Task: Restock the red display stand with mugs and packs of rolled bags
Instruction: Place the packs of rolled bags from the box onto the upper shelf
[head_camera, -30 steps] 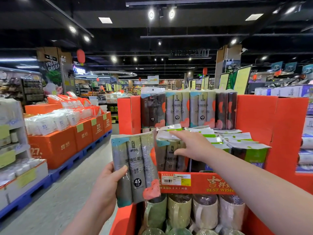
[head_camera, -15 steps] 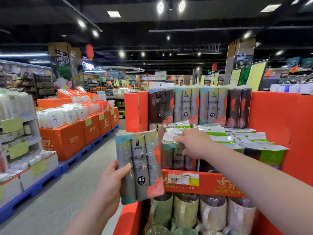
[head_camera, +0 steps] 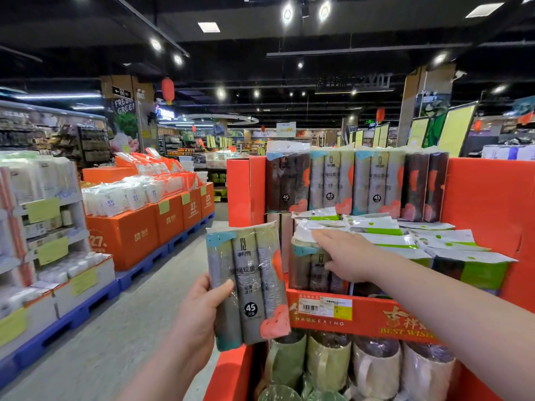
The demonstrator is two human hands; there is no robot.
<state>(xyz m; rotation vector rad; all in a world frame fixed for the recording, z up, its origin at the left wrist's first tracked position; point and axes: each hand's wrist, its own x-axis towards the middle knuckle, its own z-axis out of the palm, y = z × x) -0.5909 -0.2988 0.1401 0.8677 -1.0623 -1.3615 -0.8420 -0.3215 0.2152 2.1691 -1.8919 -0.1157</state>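
Grips a pack of rolled bags (head_camera: pixel 249 285) upright in left hand (head_camera: pixel 199 311), thumb across front, other fingers hidden behind. Holds it, long axis vertical, just left of red display stand (head_camera: pixel 492 198) front-left corner. Clasps standing pack (head_camera: pixel 309 270) there with right hand (head_camera: pixel 344 256), fingers curled over its top. Probably needs a gap there.

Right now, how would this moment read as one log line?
left hand: holds bag pack | right hand: touches shelved pack | red stand: mugs below
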